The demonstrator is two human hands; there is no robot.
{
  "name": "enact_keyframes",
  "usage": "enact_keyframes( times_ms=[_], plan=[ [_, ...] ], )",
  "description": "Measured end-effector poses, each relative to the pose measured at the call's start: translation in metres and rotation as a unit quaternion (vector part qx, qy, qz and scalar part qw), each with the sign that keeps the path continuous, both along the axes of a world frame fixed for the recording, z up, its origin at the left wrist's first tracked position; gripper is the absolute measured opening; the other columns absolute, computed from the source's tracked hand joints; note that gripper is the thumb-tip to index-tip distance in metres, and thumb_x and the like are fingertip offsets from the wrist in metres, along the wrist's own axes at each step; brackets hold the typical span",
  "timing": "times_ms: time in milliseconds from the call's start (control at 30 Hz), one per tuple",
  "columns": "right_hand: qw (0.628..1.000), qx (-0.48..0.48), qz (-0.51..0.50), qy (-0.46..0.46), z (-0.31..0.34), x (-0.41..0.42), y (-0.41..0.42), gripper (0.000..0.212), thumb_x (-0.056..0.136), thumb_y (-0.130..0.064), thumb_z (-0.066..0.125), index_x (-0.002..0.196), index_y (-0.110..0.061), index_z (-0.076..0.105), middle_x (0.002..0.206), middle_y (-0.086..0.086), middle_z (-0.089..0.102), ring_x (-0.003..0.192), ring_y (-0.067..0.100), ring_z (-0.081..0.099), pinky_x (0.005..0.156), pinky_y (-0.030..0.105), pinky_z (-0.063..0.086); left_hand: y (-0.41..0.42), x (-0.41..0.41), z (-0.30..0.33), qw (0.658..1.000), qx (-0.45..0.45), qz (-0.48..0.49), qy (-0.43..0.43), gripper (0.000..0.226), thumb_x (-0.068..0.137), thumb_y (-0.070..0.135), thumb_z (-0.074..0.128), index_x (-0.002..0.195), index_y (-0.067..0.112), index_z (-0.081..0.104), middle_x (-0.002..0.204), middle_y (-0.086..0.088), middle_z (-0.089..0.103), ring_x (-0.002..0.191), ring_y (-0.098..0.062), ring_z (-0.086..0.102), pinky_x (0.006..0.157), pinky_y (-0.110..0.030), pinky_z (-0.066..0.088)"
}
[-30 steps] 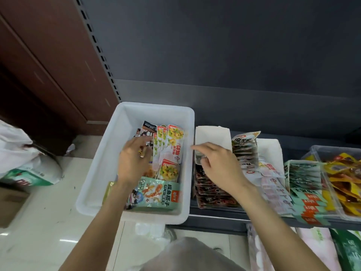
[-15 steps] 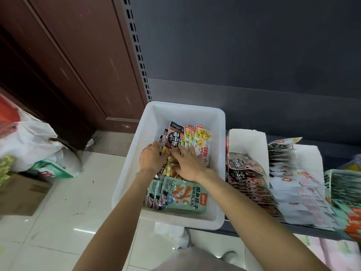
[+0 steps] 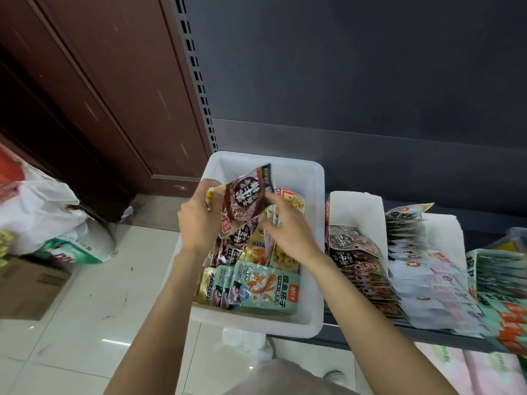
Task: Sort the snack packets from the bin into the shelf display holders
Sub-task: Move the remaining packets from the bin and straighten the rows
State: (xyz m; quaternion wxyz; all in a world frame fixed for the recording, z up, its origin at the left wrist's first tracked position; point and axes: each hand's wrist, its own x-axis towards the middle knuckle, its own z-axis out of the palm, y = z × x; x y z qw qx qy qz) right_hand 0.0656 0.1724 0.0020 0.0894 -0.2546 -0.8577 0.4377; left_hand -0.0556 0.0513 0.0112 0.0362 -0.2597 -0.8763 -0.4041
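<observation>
A dark maroon packet [image 3: 247,201] is held tilted above the white bin [image 3: 312,283], gripped at its left edge and right side. More maroon packets [image 3: 234,246] are stacked below it in the bin, with yellow-green packets [image 3: 291,201] behind and teal packets [image 3: 263,286] lying flat at the front. A white holder [image 3: 358,208] on the shelf is filled with matching maroon packets.

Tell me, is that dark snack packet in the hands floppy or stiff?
Probably floppy: the dark packet bends where the left hand and right hand hold it. Likely light, since fingertips alone lift it. Its shiny film may be a bit slippery.
</observation>
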Motion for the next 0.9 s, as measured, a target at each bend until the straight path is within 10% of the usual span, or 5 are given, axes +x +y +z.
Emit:
enact_keyframes(
  times_ms=[200,300,533,733,900],
  plan=[
    [0.977,0.184,-0.003,0.111,0.045,0.045,0.018,0.076,0.085,-0.035,0.067,0.148,-0.025,0.025,0.15,-0.002,0.032,0.139,0.014,0.023,0.115,0.035,0.019,0.001,0.025,0.045,0.977,0.083,-0.137,-0.138,0.006,0.086,0.029,0.066,0.085,0.034,0.064,0.074,0.005,0.07,0.064,-0.025,0.064,0.057,-0.036,0.051],
    [0.983,0.153,0.067,0.074,0.06,0.063,0.024,0.101,0.079,-0.038,0.073,0.147,-0.041,-0.003,0.127,-0.011,0.055,0.119,0.005,0.041,0.104,0.025,0.028,0.016,0.051,0.061,0.956,0.086,-0.22,-0.174,0.017,0.082,0.027,0.069,0.098,0.025,0.065,0.05,0.008,0.06,0.039,-0.003,0.046,0.041,-0.016,0.032],
    [0.975,-0.062,-0.067,0.204,0.056,0.111,0.062,0.013,0.09,-0.013,0.063,0.098,-0.023,0.061,0.096,-0.007,0.069,0.088,0.007,0.066,0.079,0.03,0.053,0.044,0.08,0.065,0.929,0.13,-0.27,-0.217,0.04,0.076,0.026,0.075,0.114,0.024,0.063,0.092,0.001,0.073,0.081,-0.009,0.067,0.076,-0.024,0.054],
    [0.947,-0.139,-0.137,0.253,0.061,0.139,0.087,0.016,0.09,-0.006,0.062,0.094,-0.02,0.057,0.094,-0.006,0.069,0.083,0.008,0.068,0.07,0.024,0.054,0.086,0.105,0.067,0.935,0.142,-0.28,-0.163,0.007,0.081,0.019,0.072,0.088,0.023,0.072,0.084,0.009,0.072,0.076,-0.004,0.062,0.074,-0.02,0.052],
    [0.955,-0.007,-0.179,0.239,0.06,0.149,0.101,0.014,0.089,-0.012,0.065,0.093,-0.02,0.054,0.089,-0.013,0.067,0.082,0.002,0.064,0.072,0.015,0.049,0.11,0.111,0.066,0.945,0.155,-0.27,-0.104,0.014,0.08,0.022,0.073,0.08,0.036,0.069,0.078,0.02,0.07,0.077,-0.001,0.063,0.072,-0.025,0.053]
  ],
)
